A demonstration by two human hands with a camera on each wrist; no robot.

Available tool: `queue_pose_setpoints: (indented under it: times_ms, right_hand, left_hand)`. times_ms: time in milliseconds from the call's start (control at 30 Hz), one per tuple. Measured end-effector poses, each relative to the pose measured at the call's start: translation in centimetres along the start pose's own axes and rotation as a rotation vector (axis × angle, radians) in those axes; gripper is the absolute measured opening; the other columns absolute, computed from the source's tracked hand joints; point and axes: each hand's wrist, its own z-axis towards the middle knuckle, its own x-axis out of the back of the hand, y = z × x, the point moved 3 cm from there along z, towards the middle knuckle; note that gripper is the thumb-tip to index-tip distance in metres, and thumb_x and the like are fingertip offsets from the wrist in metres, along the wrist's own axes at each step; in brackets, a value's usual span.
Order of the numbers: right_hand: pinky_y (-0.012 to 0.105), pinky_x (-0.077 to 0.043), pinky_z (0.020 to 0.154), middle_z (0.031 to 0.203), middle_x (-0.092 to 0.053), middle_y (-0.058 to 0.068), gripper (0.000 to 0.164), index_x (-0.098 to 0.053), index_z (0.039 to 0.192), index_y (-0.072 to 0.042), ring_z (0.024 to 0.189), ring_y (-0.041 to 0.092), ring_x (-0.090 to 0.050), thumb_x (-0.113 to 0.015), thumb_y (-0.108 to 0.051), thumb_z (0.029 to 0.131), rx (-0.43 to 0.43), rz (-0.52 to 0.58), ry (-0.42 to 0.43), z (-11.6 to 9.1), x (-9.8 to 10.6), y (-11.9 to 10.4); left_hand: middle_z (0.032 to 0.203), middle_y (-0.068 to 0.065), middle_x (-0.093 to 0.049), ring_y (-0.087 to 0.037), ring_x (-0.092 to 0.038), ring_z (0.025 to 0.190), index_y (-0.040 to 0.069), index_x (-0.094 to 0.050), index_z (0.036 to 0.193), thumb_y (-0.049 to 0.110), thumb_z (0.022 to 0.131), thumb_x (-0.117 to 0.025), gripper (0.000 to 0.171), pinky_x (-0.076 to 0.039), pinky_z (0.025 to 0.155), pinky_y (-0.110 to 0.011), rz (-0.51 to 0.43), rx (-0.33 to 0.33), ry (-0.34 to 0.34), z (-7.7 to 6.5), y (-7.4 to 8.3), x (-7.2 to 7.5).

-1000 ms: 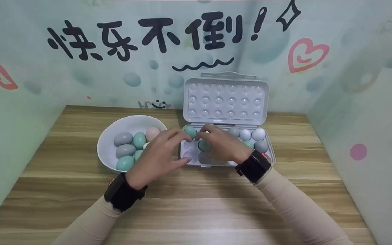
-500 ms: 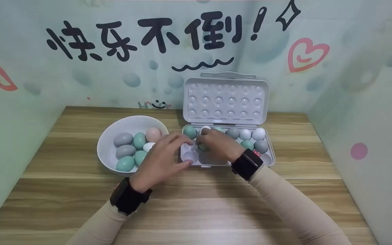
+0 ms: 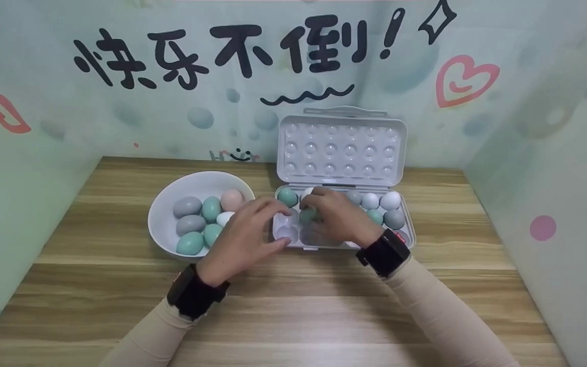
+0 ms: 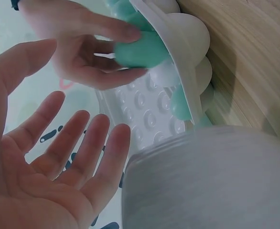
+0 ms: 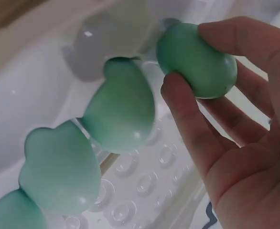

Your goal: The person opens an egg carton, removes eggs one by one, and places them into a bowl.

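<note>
My right hand (image 3: 342,214) is over the open egg carton (image 3: 293,242) and pinches a green egg (image 5: 197,59) between thumb and fingers, at the carton's second row from the back. In the left wrist view the same right hand (image 4: 90,52) holds that egg against the others in the tray. My left hand (image 3: 242,237) hovers between bowl and carton, its relaxed fingers spread and holding nothing. Green, grey and white eggs fill much of the carton's back rows, including a dark green egg (image 3: 287,198) in the back left corner. Part of the carton lies hidden under my right hand.
A white bowl (image 3: 158,219) to the left holds several green and grey eggs, a pink egg (image 3: 232,200) and a white egg (image 3: 224,218). The carton's studded lid (image 3: 342,148) stands raised at the back, near the printed backdrop (image 3: 171,112).
My right hand dipped into the carton half a second ago and has since risen a little and shifted right. My left hand moved slightly right earlier and has since stayed nearly still.
</note>
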Motion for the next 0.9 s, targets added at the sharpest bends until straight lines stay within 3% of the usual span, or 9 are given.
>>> queue_pose_setpoints:
  times_ms: [200,333,533,700,900]
  right_hand:
    - [0.037,-0.058,0.085,0.107,-0.074,0.006,0.028,-0.076,0.112,-0.006,0.097,0.021,-0.068,-0.084,-0.007,0.085,-0.082,0.171,0.146,-1.3,1.4,-0.5]
    - [0.033,-0.062,0.086,0.112,-0.074,0.005,0.029,-0.075,0.115,-0.005,0.099,0.017,-0.070,-0.085,-0.007,0.088,-0.184,0.378,0.181,-2.0,1.8,-0.9]
    - [0.039,-0.063,0.087,0.115,-0.074,0.006,0.030,-0.073,0.118,-0.007,0.095,0.021,-0.076,-0.085,-0.010,0.090,-0.268,0.610,0.228,-2.7,2.2,-1.8]
    - [0.038,-0.063,0.088,0.118,-0.071,0.007,0.032,-0.071,0.121,-0.007,0.097,0.023,-0.075,-0.084,-0.013,0.092,-0.283,0.716,0.237,-3.2,2.2,-2.5]
    - [0.037,-0.060,0.094,0.120,-0.070,0.007,0.033,-0.070,0.124,-0.007,0.104,0.025,-0.072,-0.082,-0.018,0.094,-0.292,0.762,0.202,-3.4,1.5,-2.9]
  left_hand:
    - [0.130,-0.004,-0.066,-0.025,-0.061,0.124,0.016,-0.069,0.126,0.023,0.086,-0.090,0.046,-0.049,0.110,-0.041,0.008,-0.001,0.017,0.0,0.0,0.1]
    - [0.129,-0.005,-0.066,-0.025,-0.062,0.122,0.015,-0.067,0.130,0.020,0.085,-0.090,0.051,-0.051,0.109,-0.042,-0.001,-0.003,0.031,0.1,0.1,0.2]
    - [0.129,-0.005,-0.067,-0.026,-0.063,0.122,0.014,-0.066,0.133,0.017,0.085,-0.090,0.054,-0.051,0.109,-0.040,-0.012,-0.028,0.064,0.2,0.3,0.3]
    - [0.126,-0.005,-0.068,-0.026,-0.065,0.117,0.012,-0.066,0.131,0.016,0.084,-0.091,0.053,-0.053,0.106,-0.038,-0.029,-0.059,0.093,0.2,0.4,0.3]
    - [0.121,-0.010,-0.068,-0.027,-0.066,0.110,0.010,-0.066,0.129,0.019,0.085,-0.090,0.051,-0.054,0.102,-0.040,-0.050,-0.077,0.112,0.3,0.5,0.0]
